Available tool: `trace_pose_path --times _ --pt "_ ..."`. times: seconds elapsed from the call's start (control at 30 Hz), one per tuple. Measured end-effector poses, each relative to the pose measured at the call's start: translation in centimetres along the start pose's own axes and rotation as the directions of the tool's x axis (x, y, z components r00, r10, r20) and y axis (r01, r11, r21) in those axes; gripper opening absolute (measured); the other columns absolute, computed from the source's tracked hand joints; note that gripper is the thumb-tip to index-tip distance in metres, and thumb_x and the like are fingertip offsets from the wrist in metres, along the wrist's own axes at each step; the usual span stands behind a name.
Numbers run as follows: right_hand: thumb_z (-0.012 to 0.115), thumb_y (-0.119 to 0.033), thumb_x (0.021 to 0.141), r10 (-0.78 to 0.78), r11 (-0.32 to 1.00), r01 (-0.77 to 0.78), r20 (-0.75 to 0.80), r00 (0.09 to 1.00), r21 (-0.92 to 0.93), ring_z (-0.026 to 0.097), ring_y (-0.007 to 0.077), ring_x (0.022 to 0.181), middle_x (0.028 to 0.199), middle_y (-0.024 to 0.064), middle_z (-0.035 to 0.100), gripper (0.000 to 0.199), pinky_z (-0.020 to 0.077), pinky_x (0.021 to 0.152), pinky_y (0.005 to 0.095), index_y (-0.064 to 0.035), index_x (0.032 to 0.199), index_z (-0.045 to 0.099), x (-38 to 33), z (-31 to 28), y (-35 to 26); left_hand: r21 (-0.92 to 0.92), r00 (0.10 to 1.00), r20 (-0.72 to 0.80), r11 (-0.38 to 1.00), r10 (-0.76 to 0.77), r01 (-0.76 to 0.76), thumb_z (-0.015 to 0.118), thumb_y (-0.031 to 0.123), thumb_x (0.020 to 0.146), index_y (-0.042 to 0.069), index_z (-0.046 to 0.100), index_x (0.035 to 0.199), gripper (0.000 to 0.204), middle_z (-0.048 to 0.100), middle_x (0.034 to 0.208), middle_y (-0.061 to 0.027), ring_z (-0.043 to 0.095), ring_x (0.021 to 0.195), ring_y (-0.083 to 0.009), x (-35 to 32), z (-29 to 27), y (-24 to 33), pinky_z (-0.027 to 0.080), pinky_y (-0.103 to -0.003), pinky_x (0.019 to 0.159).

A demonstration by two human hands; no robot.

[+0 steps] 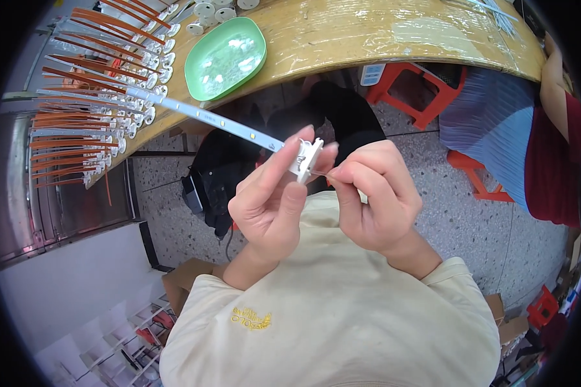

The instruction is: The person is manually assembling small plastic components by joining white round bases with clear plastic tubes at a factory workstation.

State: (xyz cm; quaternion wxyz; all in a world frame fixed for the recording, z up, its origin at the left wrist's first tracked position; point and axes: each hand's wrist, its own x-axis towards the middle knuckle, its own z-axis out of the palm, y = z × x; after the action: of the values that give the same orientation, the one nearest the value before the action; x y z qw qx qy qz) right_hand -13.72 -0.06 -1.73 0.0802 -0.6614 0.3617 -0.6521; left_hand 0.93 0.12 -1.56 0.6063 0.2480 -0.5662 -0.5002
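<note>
My left hand point(269, 193) pinches a small white plastic connector point(306, 157) fixed to the end of a long white light strip point(200, 116) that runs up-left toward the bench. My right hand point(374, 197) is closed just right of the connector, thumb and forefinger pinching a thin wire point(321, 171) that goes into it. Both hands are held over my lap, in front of my cream shirt.
A green oval tray point(226, 58) with clear small parts lies on the curved wooden bench point(368, 32). Several finished strips with orange tails point(97, 84) are laid in rows at left. Red stools point(426, 90) and another seated person point(549, 129) are at right.
</note>
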Motion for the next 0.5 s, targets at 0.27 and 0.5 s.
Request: trace_pose_path --times 0.27,0.5 --pt "0.074 0.008 0.066 -0.029 1.0 0.028 -0.021 0.999 -0.005 0.058 0.0238 0.068 0.084 0.011 0.06 0.025 0.0467 0.054 0.0302 0.0048 0.088 0.064 -0.3 1.0 0.1 -0.007 0.992 -0.126 1.0 0.019 -0.02 0.067 -0.006 0.088 -0.009 0.056 0.129 0.043 0.058 0.128 -0.032 0.062 0.115 -0.0384 -0.9 0.1 -0.8 0.053 -0.043 0.098" --pt "0.073 0.004 0.063 -0.048 0.998 0.049 0.045 0.998 -0.027 0.058 0.0244 0.068 0.085 0.0115 0.06 0.028 0.0489 0.055 0.0298 0.0058 0.089 0.063 -0.1 0.6 -0.2 0.063 0.99 -0.128 0.997 0.054 -0.046 0.076 -0.001 0.082 -0.004 0.061 0.126 0.047 0.061 0.123 -0.0319 0.063 0.113 -0.0386 -1.3 -0.6 -1.0 0.052 -0.044 0.097"
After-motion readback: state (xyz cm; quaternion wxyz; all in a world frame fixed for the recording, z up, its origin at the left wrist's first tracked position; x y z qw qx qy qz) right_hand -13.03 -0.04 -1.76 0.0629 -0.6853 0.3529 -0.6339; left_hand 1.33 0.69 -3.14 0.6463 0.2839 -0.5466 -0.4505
